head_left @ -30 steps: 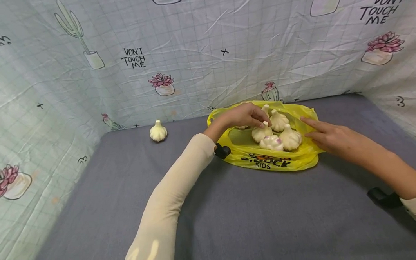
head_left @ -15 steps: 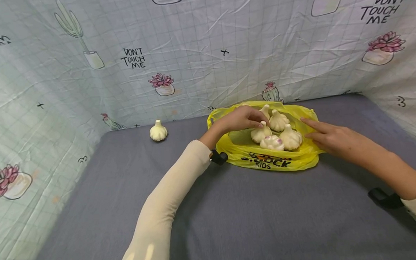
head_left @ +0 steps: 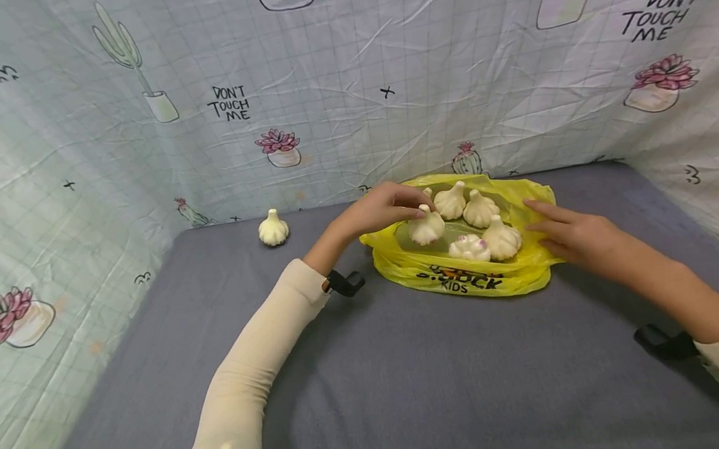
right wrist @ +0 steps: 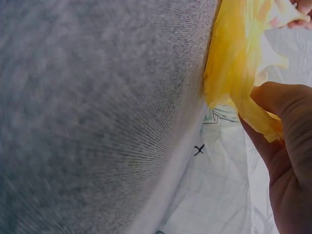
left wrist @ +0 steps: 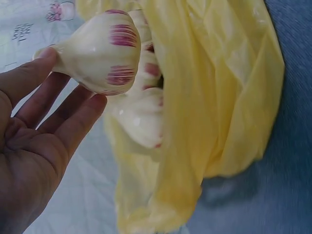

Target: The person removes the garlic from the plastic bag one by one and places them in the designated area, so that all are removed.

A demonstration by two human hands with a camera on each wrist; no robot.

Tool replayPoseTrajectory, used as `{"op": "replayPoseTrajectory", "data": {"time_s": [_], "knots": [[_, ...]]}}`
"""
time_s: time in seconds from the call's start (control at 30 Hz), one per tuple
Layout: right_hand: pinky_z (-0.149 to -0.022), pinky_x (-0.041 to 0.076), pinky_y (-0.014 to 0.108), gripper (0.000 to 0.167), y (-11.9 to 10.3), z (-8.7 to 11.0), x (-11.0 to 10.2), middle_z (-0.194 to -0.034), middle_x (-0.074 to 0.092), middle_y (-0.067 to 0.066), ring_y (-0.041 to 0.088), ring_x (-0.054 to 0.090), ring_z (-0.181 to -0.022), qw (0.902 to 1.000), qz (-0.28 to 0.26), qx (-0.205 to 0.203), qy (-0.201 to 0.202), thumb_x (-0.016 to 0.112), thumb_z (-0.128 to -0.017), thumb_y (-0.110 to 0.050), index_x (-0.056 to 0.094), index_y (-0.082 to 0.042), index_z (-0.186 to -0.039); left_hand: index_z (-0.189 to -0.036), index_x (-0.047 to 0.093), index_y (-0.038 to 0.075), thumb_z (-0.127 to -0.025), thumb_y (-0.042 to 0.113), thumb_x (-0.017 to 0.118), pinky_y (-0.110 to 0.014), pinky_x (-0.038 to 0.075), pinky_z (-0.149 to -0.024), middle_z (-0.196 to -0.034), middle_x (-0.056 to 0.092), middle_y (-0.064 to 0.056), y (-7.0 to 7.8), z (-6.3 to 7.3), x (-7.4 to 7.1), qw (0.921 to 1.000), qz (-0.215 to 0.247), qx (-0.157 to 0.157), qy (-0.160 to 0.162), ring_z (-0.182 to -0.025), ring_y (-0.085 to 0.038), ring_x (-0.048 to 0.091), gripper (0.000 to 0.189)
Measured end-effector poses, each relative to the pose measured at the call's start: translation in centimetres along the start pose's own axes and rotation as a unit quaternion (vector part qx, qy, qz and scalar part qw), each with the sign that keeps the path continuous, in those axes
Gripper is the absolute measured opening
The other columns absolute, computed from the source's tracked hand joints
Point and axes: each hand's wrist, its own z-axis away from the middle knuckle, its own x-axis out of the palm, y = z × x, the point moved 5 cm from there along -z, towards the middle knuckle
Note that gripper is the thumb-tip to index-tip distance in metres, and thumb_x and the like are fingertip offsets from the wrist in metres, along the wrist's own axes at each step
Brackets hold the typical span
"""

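My left hand (head_left: 374,213) pinches a garlic bulb (head_left: 427,228) by its neck, over the left part of an opened yellow plastic bag (head_left: 392,270). Close up in the left wrist view, this bulb (left wrist: 100,53) is creamy white with purple streaks, thumb and fingers around its stem end. Several more garlic bulbs (head_left: 502,239) sit inside the bag, one lying with its purple-marked side up. At the bag's right rim, my right hand (head_left: 586,236) pinches the thin plastic, and the right wrist view shows a fold (right wrist: 258,119) between thumb and fingers.
A single garlic bulb (head_left: 273,228) stands apart on the grey cloth-covered table (head_left: 404,371), left of the bag near the back. Behind rises a printed fabric backdrop (head_left: 340,83) with plant drawings, which also runs along both sides.
My left hand has drawn a garlic bulb leftward from the group inside the bag, uncovering the bulbs behind. My right hand stays at the bag's right rim, nearly still.
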Motion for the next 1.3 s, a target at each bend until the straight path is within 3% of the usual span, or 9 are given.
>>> {"op": "replayPoseTrajectory", "data": {"time_s": [0.1,0.23,0.37,0.47,0.8,1.13,1.3], "knots": [[-0.056,0.055,0.039,0.067,0.4,0.0,-0.2,-0.157,0.044,0.000,0.032,0.072,-0.077,0.9998,-0.009,0.016,0.002,0.033,-0.107,-0.050,0.075,0.003,-0.108,-0.122,0.074,0.011,-0.103,0.018,0.063,-0.029,0.052,-0.093,-0.123,0.071,0.002,0.5,1.3,-0.8,0.9998,0.012,0.003,0.017,-0.111,-0.009,0.064,0.023],[-0.057,0.052,0.024,0.062,0.8,0.0,-0.7,-0.150,0.053,0.009,0.016,0.068,-0.069,0.9987,-0.025,0.043,-0.009,0.041,-0.106,-0.050,0.075,0.001,-0.112,-0.122,0.074,0.013,-0.103,0.019,0.064,-0.031,0.051,-0.086,-0.121,0.071,0.004,0.9,3.0,-1.8,0.9992,0.016,-0.001,0.036,-0.104,-0.011,0.064,0.022],[-0.054,0.042,0.014,0.030,0.9,-0.1,-1.0,-0.141,0.059,0.020,0.001,0.055,-0.062,0.9956,-0.037,0.081,-0.029,0.074,-0.096,-0.022,0.074,0.000,-0.116,-0.122,0.074,0.014,-0.103,0.019,0.063,-0.033,0.051,-0.084,-0.120,0.071,0.005,0.9,4.4,-2.6,0.9986,0.016,-0.002,0.051,-0.102,-0.012,0.063,0.022],[-0.053,0.039,0.014,0.041,1.0,-0.2,-1.1,-0.137,0.061,0.024,-0.003,0.048,-0.060,0.9933,-0.036,0.103,-0.037,0.085,-0.079,-0.003,0.074,0.000,-0.118,-0.123,0.074,0.012,-0.103,0.017,0.063,-0.034,0.052,-0.089,-0.121,0.071,0.003,0.8,5.4,-3.1,0.9980,0.021,-0.008,0.059,-0.106,-0.012,0.064,0.023],[-0.050,0.035,0.015,0.048,1.4,-0.2,-1.1,-0.135,0.062,0.023,-0.003,0.041,-0.057,0.9892,-0.027,0.136,-0.047,0.086,-0.077,-0.003,0.072,-0.001,-0.122,-0.122,0.074,0.014,-0.102,0.017,0.064,-0.036,0.053,-0.090,-0.121,0.072,0.003,0.3,7.7,-3.4,0.9972,0.011,-0.031,0.066,-0.110,-0.011,0.064,0.022],[-0.054,0.038,0.016,0.056,1.3,-0.5,-1.4,-0.135,0.063,0.020,0.000,0.047,-0.063,0.9882,-0.021,0.143,-0.049,0.087,-0.073,0.001,0.070,-0.003,-0.126,-0.123,0.073,0.013,-0.103,0.022,0.063,-0.036,0.056,-0.086,-0.121,0.072,0.001,-0.6,9.6,-3.8,0.9937,0.042,-0.061,0.085,-0.108,-0.014,0.065,0.025],[-0.055,0.038,0.016,0.052,1.4,-0.5,-1.3,-0.133,0.064,0.021,0.001,0.049,-0.065,0.9888,-0.017,0.139,-0.049,0.086,-0.077,-0.004,0.070,-0.001,-0.126,-0.124,0.073,0.010,-0.103,0.021,0.063,-0.036,0.055,-0.086,-0.122,0.072,-0.002,-0.9,10.5,-4.2,0.9916,0.052,-0.067,0.097,-0.109,-0.015,0.064,0.025]]}}
